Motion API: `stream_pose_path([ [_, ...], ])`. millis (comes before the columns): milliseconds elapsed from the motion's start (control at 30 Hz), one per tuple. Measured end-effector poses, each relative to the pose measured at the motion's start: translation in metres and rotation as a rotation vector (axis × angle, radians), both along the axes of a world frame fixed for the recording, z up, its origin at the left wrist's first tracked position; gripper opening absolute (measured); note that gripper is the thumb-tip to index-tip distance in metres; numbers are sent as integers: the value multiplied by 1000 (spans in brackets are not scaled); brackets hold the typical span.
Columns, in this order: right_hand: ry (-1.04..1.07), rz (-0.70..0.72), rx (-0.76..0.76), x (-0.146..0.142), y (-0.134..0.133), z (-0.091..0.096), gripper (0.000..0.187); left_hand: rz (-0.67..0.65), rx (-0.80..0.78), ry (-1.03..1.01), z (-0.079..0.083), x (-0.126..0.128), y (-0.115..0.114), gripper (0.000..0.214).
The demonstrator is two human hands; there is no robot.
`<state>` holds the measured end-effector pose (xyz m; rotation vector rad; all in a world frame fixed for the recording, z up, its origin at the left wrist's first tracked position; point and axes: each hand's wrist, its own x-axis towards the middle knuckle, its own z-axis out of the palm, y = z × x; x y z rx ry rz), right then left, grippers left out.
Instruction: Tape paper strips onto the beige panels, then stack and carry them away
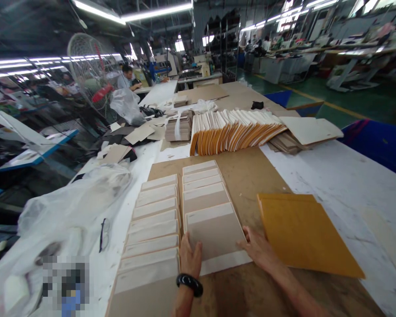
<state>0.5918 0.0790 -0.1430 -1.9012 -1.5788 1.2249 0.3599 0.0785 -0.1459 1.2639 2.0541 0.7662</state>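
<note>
Overlapping beige card sheets with pale top bands (207,215) lie in a shingled column on a brown board (251,176). My left hand (190,255), with a black bracelet on the wrist, lies on the left edge of the lowest sheet. My right hand (255,248) meets that sheet's right edge, thumb on top. A second shingled column of beige sheets (152,229) lies left of my left hand. Right of my right hand, a few centimetres off, lie amber-yellow sheets (308,233).
Beyond the board, a fanned row of orange-edged sheets (237,132) and a strapped bundle (178,125) lie on the white table (343,189). A plastic bag (72,207) and glasses (104,233) lie at left. A co-worker (128,75) sits past a standing fan (92,70).
</note>
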Motion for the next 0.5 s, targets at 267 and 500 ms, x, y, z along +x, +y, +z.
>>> stream_pose_path([
  [267,165,-6,10,0,5,13,36,14,61,-127,-5,-12,-4,54],
  [500,-61,-125,308,7,12,133,28,66,222,-399,4,-40,30,43],
])
